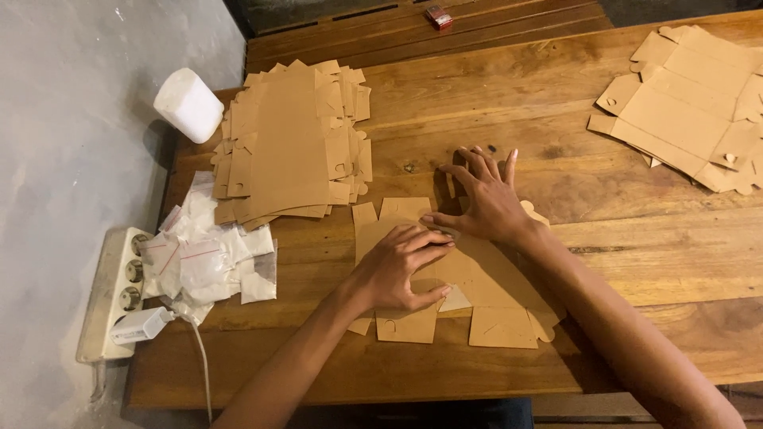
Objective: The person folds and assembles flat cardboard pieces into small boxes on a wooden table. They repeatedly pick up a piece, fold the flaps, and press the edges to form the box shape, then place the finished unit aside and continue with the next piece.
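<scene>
Cardboard, brown and die-cut into a flat box blank [445, 278], lies on my grained wooden desk [636, 254]. My left hand [397, 270] presses it flat, fingers together; my right hand [485, 199] spreads wide across its far edge. Stacked blanks [290, 143] and small plastic bags [207, 258] sit left.

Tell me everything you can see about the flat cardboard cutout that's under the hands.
The cardboard cutout is a plain brown die-cut box blank, lying flat and unfolded on the wooden table. It has a broad middle panel with tabs and flaps along its edges, some with small slots and rounded corners. The left hand presses on its left part and the right hand lies spread on its upper edge. It sits apart from the stack of similar blanks behind it.
</scene>
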